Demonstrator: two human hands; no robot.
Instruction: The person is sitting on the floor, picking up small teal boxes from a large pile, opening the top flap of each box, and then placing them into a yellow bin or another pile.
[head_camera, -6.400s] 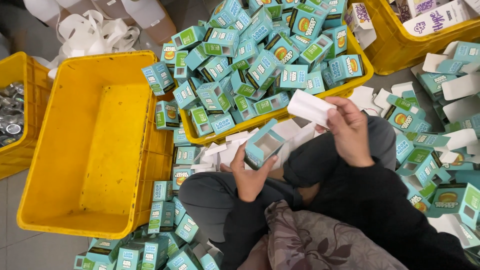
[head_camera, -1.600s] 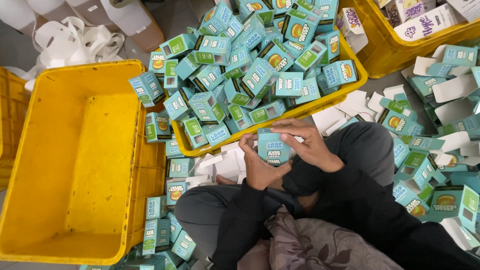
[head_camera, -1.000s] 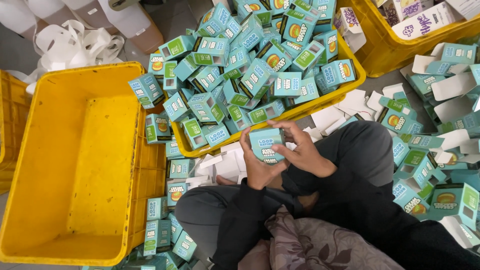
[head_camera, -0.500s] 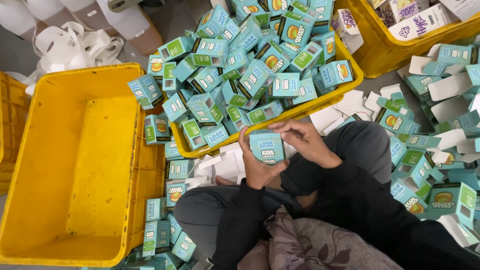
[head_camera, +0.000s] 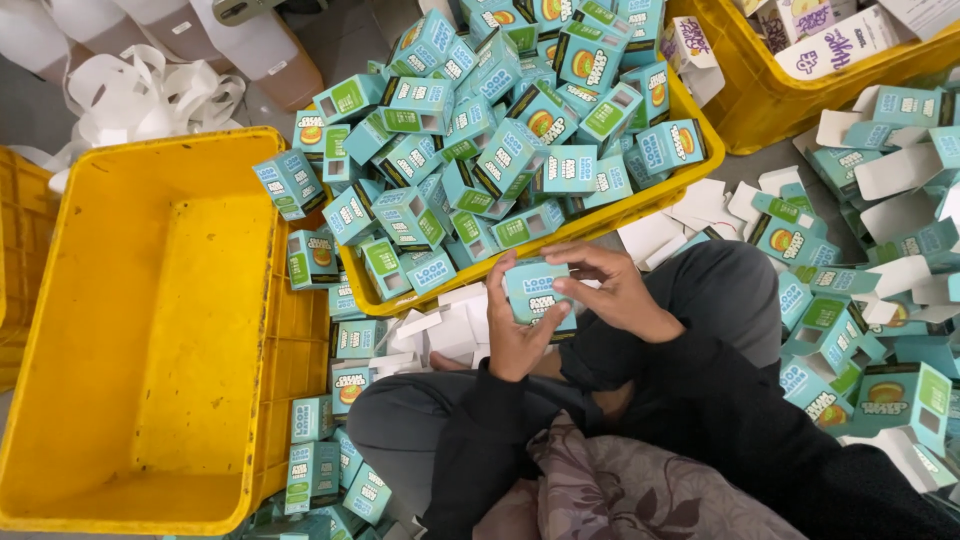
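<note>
My left hand (head_camera: 515, 335) and right hand (head_camera: 610, 290) still grip the small teal box (head_camera: 537, 290), hardly moved since before. My fingers hide its edges, at 12 o'clock from my lap.

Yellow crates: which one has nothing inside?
The big yellow crate at the left of the view, beside the person's knee: its bare floor shows. The crate ahead of the hands is heaped with small teal boxes.

There is only one view, from a camera worn on the person's head, and it looks almost straight down at the lap and the floor in front. It is close to the left hand (head_camera: 515, 335) and right hand (head_camera: 615, 290), which sit near the middle of the frame. At the left edge it reaches the big yellow crate (head_camera: 150, 300).
</note>
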